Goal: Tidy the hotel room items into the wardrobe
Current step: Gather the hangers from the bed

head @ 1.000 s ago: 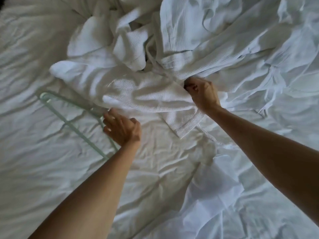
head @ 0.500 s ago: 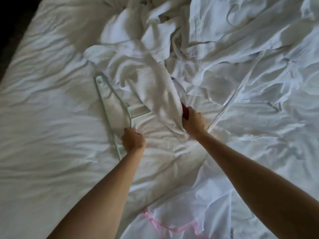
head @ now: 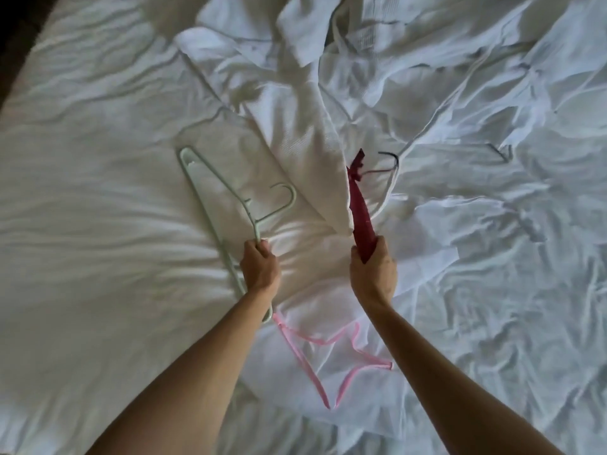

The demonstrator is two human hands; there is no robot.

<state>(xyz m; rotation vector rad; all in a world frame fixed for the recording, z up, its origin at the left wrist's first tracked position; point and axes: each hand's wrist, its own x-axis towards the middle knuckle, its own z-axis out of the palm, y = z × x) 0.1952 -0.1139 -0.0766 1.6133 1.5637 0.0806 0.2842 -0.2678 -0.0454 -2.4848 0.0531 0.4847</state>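
My left hand (head: 260, 270) grips a pale green plastic hanger (head: 210, 205) by its bar, the hook curling toward the middle of the bed. My right hand (head: 372, 274) is closed on the end of a dark red hanger (head: 360, 211), which runs up inside a white waffle-weave robe (head: 305, 152). The robe hangs from the red hanger and trails back into a heap of white cloth. The red hanger's hook (head: 387, 162) sticks out beside the robe's collar.
The bed (head: 82, 224) is covered in a rumpled white sheet. A white mesh bag with pink trim (head: 328, 359) lies between my forearms. More white robes and linen (head: 460, 77) pile at the back and right. The bed's dark edge shows far left.
Both hands have pulled back toward me. The left hand closed on the green hanger and lifted it. The right drew the red hanger and robe out of the heap.
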